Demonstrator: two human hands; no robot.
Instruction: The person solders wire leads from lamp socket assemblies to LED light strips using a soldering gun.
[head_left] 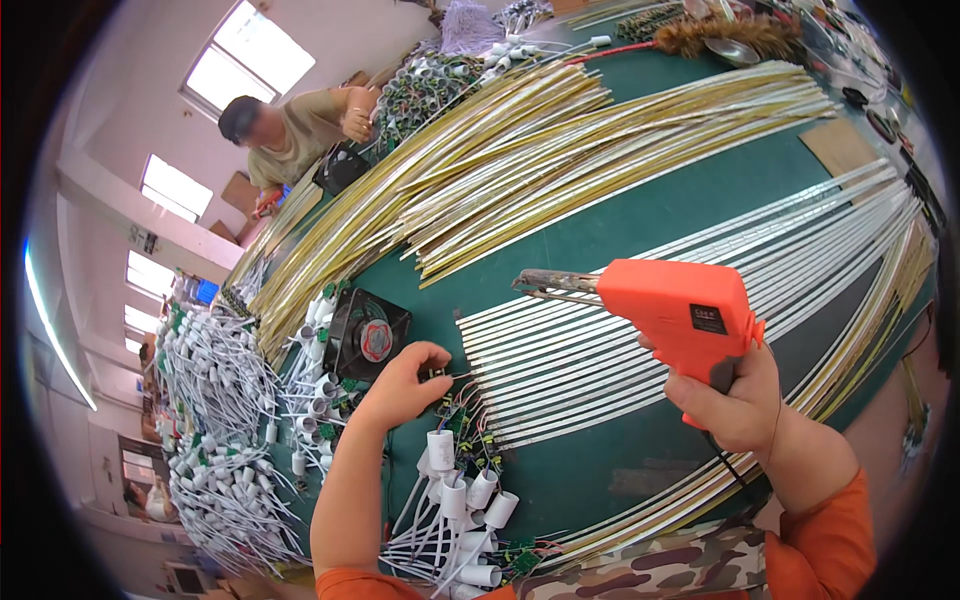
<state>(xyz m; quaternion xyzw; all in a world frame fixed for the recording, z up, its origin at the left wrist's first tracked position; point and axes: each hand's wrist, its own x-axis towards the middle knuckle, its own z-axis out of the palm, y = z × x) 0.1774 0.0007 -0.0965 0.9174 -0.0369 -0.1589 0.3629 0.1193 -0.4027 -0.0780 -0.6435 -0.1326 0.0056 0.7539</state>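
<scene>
My right hand (735,400) is wrapped round the handle of an orange soldering gun (675,300). Its metal tip points left, above a row of parallel white LED strips (570,370) on the green table. At the left ends of those strips, my left hand (405,388) pinches a small dark electronic part (434,374); the fingers partly hide it. Thin coloured wires and small green circuit boards (480,440) lie just below that hand. White cylindrical caps with white cables (453,495) are bunched near my left forearm.
Beside my left hand stands a black fan (367,335). Yellow and white strips (540,180) are heaped across the far side. White-cabled parts (215,370) pile up at the left. Another person (300,135) works across the table. A black cord (730,462) hangs below the soldering gun.
</scene>
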